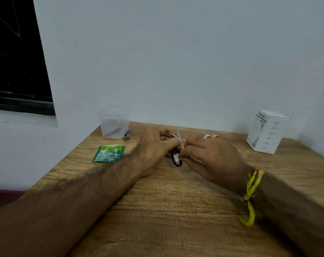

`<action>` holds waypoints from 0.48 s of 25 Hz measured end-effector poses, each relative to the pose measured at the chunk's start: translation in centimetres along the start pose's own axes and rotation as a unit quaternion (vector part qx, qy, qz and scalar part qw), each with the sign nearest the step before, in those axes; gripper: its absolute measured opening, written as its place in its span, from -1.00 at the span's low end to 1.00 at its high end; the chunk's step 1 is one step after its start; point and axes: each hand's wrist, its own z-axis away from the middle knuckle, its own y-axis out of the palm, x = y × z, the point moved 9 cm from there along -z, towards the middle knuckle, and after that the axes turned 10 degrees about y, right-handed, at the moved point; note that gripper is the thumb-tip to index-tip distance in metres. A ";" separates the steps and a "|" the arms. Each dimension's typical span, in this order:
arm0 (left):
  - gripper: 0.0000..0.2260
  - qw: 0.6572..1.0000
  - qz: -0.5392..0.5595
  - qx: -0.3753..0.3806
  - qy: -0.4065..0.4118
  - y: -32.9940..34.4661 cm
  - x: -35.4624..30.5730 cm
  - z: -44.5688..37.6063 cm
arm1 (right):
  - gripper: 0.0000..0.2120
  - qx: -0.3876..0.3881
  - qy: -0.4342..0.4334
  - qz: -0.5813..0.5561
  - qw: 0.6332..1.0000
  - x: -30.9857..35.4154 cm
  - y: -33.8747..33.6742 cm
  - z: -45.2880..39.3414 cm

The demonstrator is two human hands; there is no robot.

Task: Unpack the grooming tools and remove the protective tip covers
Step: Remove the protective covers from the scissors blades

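Note:
Small scissors (177, 138) with black handle loops and bare steel blades, spread apart and pointing away from me, are held over the middle of the wooden table (176, 201). My left hand (155, 143) grips them from the left. My right hand (211, 158) pinches the black handle loop from the right. A green and white packet (108, 153) lies flat to the left. A clear plastic container (114, 122) at the back left holds a slim dark tool, and a metal nail clipper (127, 134) leans beside it.
A white printed box (266, 133) stands at the back right near the wall. The table's far edge meets a pale wall, and its left edge drops off beside a dark window. A yellow thread band hangs from my right wrist.

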 end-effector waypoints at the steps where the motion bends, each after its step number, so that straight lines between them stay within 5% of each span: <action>1: -0.91 1.000 -0.002 0.002 -0.008 0.0 0.2 0.0 | -0.92 0.009 -0.012 0.012 1.000 0.1 0.2 0.0; 12: -0.95 0.994 -0.043 0.079 -0.059 1.2 0.8 0.2 | -0.77 0.021 -0.071 0.104 0.992 1.5 0.8 -0.1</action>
